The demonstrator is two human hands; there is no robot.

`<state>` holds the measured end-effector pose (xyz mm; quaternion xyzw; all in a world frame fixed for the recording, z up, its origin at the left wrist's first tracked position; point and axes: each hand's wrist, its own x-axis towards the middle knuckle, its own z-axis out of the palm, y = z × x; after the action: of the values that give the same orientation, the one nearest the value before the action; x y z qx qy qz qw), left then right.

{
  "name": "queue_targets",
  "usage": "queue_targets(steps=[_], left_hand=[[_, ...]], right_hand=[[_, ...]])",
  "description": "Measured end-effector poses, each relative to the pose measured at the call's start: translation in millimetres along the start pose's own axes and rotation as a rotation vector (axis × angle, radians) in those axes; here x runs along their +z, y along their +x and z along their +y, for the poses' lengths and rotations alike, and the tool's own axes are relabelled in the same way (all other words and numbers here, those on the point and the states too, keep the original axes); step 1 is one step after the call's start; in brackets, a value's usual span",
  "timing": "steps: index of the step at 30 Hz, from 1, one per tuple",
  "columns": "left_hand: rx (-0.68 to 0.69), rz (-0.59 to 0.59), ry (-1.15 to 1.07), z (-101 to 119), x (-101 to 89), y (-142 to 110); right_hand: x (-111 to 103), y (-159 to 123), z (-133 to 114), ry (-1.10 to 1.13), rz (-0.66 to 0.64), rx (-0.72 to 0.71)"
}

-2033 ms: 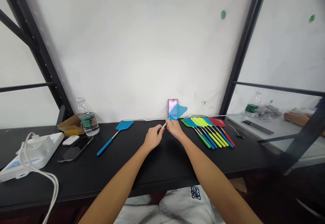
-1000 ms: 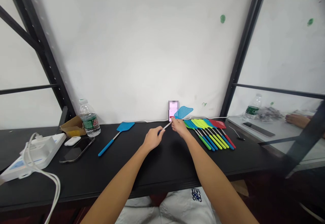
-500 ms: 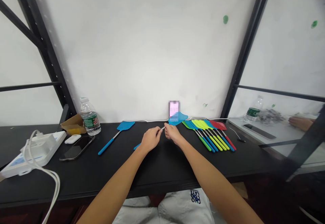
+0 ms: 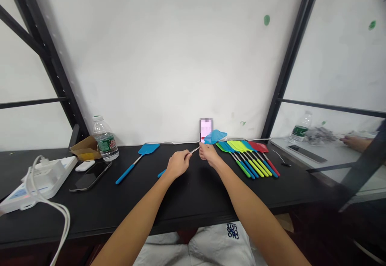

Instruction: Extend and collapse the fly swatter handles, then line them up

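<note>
1 camera, worn on the head, looks forward and down from above the lap (image 4: 211, 246), across the table (image 4: 193, 201) to the wall (image 4: 169, 56); left hand (image 4: 178, 164) and right hand (image 4: 208, 154) sit below mid-frame.

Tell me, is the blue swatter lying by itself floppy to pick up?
The blue swatter is probably light: its head looks thin. The head might bend, but the silver rod looks stiffer. Pushed, it would likely slide, not roll, since its wide head lies flat.
</note>
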<state>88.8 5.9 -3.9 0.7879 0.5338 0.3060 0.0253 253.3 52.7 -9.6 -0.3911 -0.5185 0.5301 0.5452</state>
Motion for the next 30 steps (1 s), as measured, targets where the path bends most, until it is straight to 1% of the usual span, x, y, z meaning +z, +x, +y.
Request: queue_targets(steps=[4, 9, 11, 13, 17, 21, 24, 28, 30], left_hand=[[0.009, -0.014, 0.000, -6, -1.8, -2], [0.019, -0.004, -0.006, -7, -1.2, -2], [0.016, -0.013, 0.006, -7, -1.8, -2], [0.013, -0.023, 0.028, -8, -3.5, -1], [0.004, -0.036, 0.095, -10, -7.4, -1], [0.044, -0.044, 0.160, -11, -8.7, 1], [0.057, -0.045, 0.215, -17, -10.4, 3], [0.047, -0.068, 0.279, -28, -14.3, 4], [0.050, -0.062, 0.293, -31, -14.7, 5]], right_hand=[[-10, 3, -1, -0.001, 0.008, -0.007], [-10, 3, -5, 0.034, 0.043, -0.037], [-14, 4, -7, 0.035, 0.070, -0.041], [-21, 6, -10, 0.041, 0.125, -0.045], [-38, 11, -17, 0.091, 0.278, -0.070], [-49, 15, -18, 0.109, 0.367, -0.103], [-59, 17, -18, 0.136, 0.435, -0.120], [-77, 20, -19, 0.168, 0.588, -0.158], [-82, 21, -19, 0.154, 0.642, -0.157]])
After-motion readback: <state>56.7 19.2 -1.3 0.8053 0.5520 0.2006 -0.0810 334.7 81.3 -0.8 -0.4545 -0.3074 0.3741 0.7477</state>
